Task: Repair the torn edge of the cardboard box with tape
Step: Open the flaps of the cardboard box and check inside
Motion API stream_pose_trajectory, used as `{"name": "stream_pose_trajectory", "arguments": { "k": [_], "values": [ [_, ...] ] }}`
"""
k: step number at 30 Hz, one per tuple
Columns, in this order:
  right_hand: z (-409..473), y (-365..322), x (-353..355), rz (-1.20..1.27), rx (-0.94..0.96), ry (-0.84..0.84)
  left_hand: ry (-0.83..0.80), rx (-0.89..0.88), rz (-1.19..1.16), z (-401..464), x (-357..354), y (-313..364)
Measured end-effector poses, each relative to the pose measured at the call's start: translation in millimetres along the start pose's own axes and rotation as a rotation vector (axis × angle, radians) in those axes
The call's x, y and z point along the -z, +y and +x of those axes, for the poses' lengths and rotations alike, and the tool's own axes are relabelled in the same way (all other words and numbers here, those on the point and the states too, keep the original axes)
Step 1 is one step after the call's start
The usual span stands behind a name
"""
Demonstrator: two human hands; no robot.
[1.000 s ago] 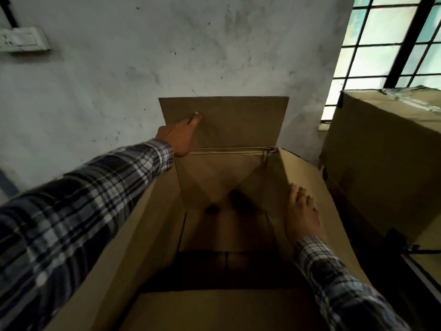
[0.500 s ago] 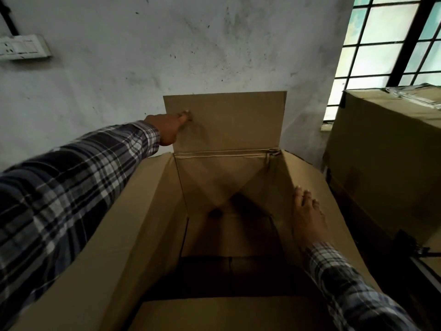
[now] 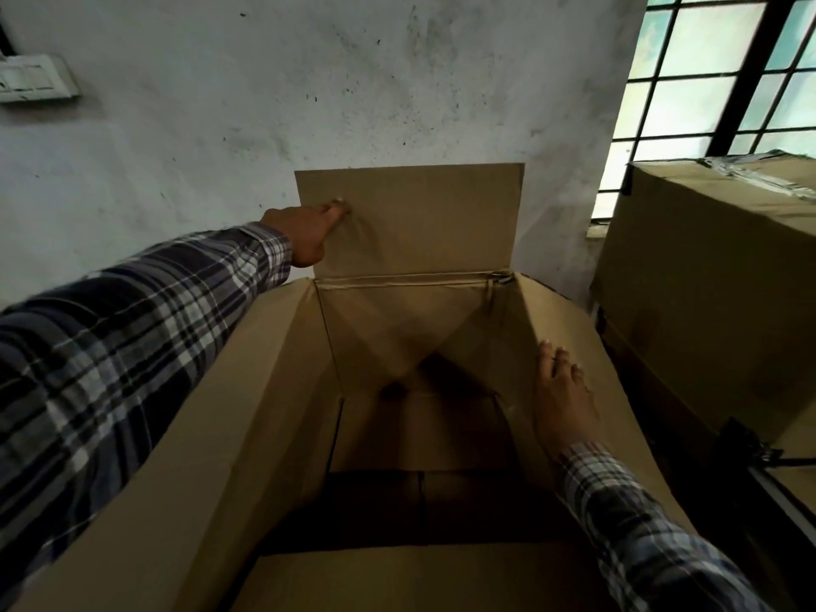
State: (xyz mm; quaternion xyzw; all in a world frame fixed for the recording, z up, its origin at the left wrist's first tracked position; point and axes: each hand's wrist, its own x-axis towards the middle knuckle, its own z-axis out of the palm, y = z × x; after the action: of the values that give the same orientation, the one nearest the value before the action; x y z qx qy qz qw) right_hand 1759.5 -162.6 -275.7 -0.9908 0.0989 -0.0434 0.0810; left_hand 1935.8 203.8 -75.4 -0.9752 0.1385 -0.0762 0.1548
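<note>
1. The cardboard box [image 3: 247, 435] stands open in the middle of the view, set against the grey wall [image 3: 353, 81], its inside dark; no print or label can be read on it.
2. Left of the box, high on the wall, sits a white switch plate [image 3: 31, 79]; any markings on it are too blurred to read.
3. The left hand [image 3: 304, 234], in a plaid sleeve [image 3: 132, 346], reaches to the box's upright far flap [image 3: 419, 223]; its fingertips press the flap's left edge, grasping nothing.
4. A strip of tape [image 3: 410, 280] runs along the fold under that flap.
5. The right hand [image 3: 563, 395] lies flat and spread on the box's right flap, holding nothing.
6. Right of the box stands a second carton [image 3: 706, 280], below a barred window [image 3: 728, 72].
</note>
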Motion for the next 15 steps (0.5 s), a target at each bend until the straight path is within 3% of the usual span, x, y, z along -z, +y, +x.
{"name": "stream_pose_trajectory", "arguments": {
  "k": [15],
  "values": [
    [4.2, -1.7, -9.1, -0.014, -0.015, 0.033, 0.031, -0.022, -0.009, -0.6, -2.7, -4.5]
  ]
}}
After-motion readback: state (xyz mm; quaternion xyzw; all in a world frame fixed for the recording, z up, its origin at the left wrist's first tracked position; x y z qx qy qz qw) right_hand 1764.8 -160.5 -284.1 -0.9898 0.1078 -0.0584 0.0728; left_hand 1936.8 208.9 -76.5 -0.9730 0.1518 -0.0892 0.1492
